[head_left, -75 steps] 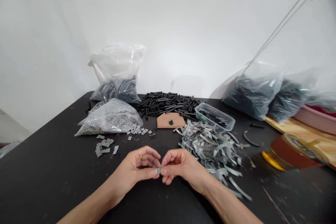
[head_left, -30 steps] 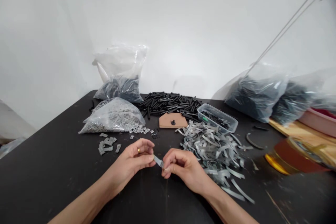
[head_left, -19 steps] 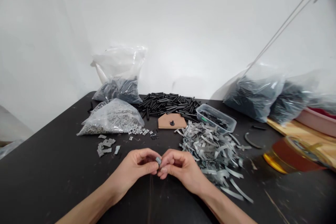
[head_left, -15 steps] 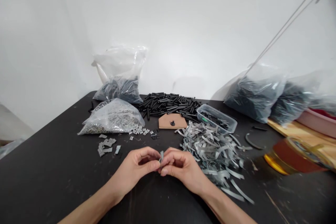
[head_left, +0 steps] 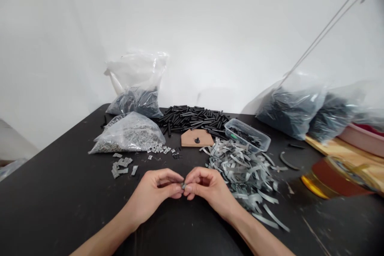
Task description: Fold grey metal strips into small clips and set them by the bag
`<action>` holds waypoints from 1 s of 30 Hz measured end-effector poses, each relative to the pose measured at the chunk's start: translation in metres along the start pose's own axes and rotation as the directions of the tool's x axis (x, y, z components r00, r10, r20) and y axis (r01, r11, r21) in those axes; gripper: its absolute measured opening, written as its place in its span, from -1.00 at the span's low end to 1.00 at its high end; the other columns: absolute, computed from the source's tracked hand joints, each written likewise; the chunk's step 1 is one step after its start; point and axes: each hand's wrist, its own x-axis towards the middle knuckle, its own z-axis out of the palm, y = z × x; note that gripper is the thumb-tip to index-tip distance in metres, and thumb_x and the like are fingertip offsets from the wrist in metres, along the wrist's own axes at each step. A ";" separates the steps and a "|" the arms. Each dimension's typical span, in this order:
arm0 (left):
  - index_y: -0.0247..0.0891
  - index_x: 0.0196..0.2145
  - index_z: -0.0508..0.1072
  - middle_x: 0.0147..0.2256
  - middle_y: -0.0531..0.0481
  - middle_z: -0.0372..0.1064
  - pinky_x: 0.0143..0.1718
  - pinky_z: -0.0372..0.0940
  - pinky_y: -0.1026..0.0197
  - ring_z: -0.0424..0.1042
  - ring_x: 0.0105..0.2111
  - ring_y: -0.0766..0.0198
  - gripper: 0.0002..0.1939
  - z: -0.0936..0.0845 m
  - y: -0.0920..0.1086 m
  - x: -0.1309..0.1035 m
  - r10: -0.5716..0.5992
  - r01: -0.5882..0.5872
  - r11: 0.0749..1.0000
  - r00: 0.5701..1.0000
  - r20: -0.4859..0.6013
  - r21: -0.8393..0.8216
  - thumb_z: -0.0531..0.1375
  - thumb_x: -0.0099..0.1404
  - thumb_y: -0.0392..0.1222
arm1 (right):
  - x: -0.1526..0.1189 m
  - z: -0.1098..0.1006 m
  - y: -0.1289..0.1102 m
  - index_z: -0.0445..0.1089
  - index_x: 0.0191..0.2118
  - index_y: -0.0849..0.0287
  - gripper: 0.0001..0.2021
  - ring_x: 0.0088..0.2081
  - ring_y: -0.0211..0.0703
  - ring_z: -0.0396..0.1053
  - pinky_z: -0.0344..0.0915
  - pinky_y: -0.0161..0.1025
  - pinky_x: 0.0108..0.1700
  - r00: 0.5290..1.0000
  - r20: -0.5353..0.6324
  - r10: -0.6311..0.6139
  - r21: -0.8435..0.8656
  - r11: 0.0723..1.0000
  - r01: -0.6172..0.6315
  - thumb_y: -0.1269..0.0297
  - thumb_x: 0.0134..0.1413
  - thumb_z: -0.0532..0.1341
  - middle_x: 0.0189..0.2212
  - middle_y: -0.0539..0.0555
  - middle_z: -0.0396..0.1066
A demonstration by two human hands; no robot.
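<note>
My left hand (head_left: 160, 186) and my right hand (head_left: 204, 186) meet at the front middle of the dark table, fingertips nearly touching. Between them both pinch a small grey piece (head_left: 183, 185), mostly hidden by the fingers. To the right of my right hand lies a heap of grey strips (head_left: 240, 164). A small group of flat grey pieces (head_left: 121, 166) lies left of and beyond my left hand. Farther off, a brown block (head_left: 190, 139) carries a small black knob. Small light-grey clips (head_left: 160, 149) lie beside it, near a few tiny black parts (head_left: 177, 154).
Black tubes (head_left: 192, 118) are piled at the back. A clear tray (head_left: 264, 144) holds dark parts. Plastic bags stand at the left (head_left: 132, 132) and the back right (head_left: 291, 108). An amber glass mug (head_left: 333, 178) is at the right, by a wooden board (head_left: 360, 158).
My right fingers have changed from loosely curled to a thumb-and-finger pinch. The grey piece, which stuck up between the fingers, now shows less and sits lower.
</note>
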 end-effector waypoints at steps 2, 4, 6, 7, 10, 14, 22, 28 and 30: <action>-0.39 -0.23 0.51 -0.29 -0.14 0.52 -0.17 0.39 0.18 0.49 -0.28 0.19 -0.74 0.000 -0.002 0.001 -0.004 0.004 1.000 1.000 -0.007 0.006 0.30 0.17 -0.15 | 0.000 0.000 0.000 0.48 -0.33 0.33 -0.75 -0.43 -0.21 0.42 0.37 -0.30 -0.35 1.000 0.013 -0.007 -0.023 1.000 0.007 0.23 -0.04 0.43 -0.44 0.13 0.46; -0.40 -0.27 0.51 -0.32 -0.14 0.52 -0.17 0.40 0.16 0.50 -0.29 0.18 -0.74 0.000 -0.003 0.001 -0.006 0.006 1.000 1.000 -0.017 0.030 0.30 0.18 -0.13 | 0.000 0.001 0.000 0.47 -0.34 0.33 -0.74 -0.43 -0.21 0.41 0.37 -0.31 -0.35 1.000 0.006 -0.002 -0.041 0.999 0.002 0.23 -0.06 0.44 -0.44 0.12 0.45; -0.40 -0.27 0.52 -0.32 -0.14 0.53 -0.17 0.40 0.16 0.50 -0.28 0.17 -0.74 0.000 -0.004 0.001 -0.012 0.013 0.999 1.000 -0.019 0.037 0.30 0.17 -0.13 | 0.000 0.002 0.001 0.45 -0.35 0.33 -0.71 -0.43 -0.22 0.41 0.37 -0.32 -0.35 1.000 -0.016 0.013 -0.053 0.999 -0.014 0.20 -0.07 0.44 -0.46 0.10 0.44; -0.39 -0.25 0.53 -0.31 -0.14 0.53 -0.16 0.40 0.16 0.51 -0.28 0.17 -0.74 0.000 -0.004 0.001 -0.016 0.016 0.999 1.000 -0.014 0.032 0.30 0.17 -0.13 | 0.000 0.003 0.001 0.44 -0.35 0.33 -0.70 -0.43 -0.21 0.41 0.37 -0.32 -0.35 0.999 -0.026 0.022 -0.054 0.998 -0.023 0.19 -0.07 0.44 -0.47 0.09 0.44; -0.37 -0.21 0.55 -0.28 -0.14 0.53 -0.12 0.39 0.16 0.51 -0.24 0.16 -0.73 -0.001 -0.002 0.001 -0.022 0.022 1.000 1.000 0.005 0.004 0.30 0.17 -0.14 | 0.001 0.002 0.003 0.40 -0.34 0.32 -0.66 -0.44 -0.21 0.41 0.37 -0.32 -0.35 0.998 -0.048 0.033 -0.058 0.998 -0.035 0.15 -0.07 0.44 -0.49 0.08 0.43; -0.35 -0.19 0.57 -0.27 -0.14 0.53 -0.11 0.39 0.15 0.50 -0.23 0.15 -0.73 -0.001 -0.001 0.001 -0.006 0.006 1.000 1.000 0.015 0.025 0.28 0.19 -0.14 | 0.001 0.001 0.005 0.38 -0.34 0.31 -0.67 -0.44 -0.23 0.40 0.36 -0.33 -0.36 0.999 -0.051 0.015 -0.078 0.997 -0.019 0.15 -0.04 0.42 -0.50 0.06 0.41; -0.34 -0.24 0.59 -0.27 -0.13 0.50 -0.14 0.39 0.18 0.49 -0.23 0.14 -0.75 -0.001 -0.001 0.004 0.022 -0.022 0.998 1.000 0.001 0.060 0.29 0.17 -0.13 | 0.002 0.003 0.007 0.36 -0.34 0.31 -0.71 -0.44 -0.23 0.39 0.36 -0.31 -0.35 0.999 -0.043 0.005 -0.092 0.996 -0.009 0.18 0.04 0.37 -0.50 0.06 0.39; -0.36 -0.27 0.56 -0.33 -0.11 0.51 -0.19 0.36 0.24 0.49 -0.28 0.19 -0.76 0.002 -0.001 0.003 0.015 -0.013 0.997 0.999 -0.034 0.075 0.30 0.17 -0.13 | 0.000 0.005 0.006 0.37 -0.33 0.31 -0.70 -0.44 -0.24 0.39 0.34 -0.32 -0.34 0.998 -0.063 0.017 -0.083 0.996 -0.022 0.16 0.01 0.40 -0.50 0.05 0.39; -0.36 -0.28 0.54 -0.35 -0.11 0.52 -0.22 0.35 0.25 0.48 -0.31 0.20 -0.77 0.004 -0.002 0.003 0.008 -0.004 0.997 0.999 -0.046 0.082 0.29 0.17 -0.13 | -0.001 0.006 0.007 0.38 -0.32 0.30 -0.68 -0.45 -0.25 0.38 0.33 -0.34 -0.34 0.998 -0.060 0.013 -0.063 0.998 -0.017 0.17 -0.03 0.42 -0.50 0.04 0.40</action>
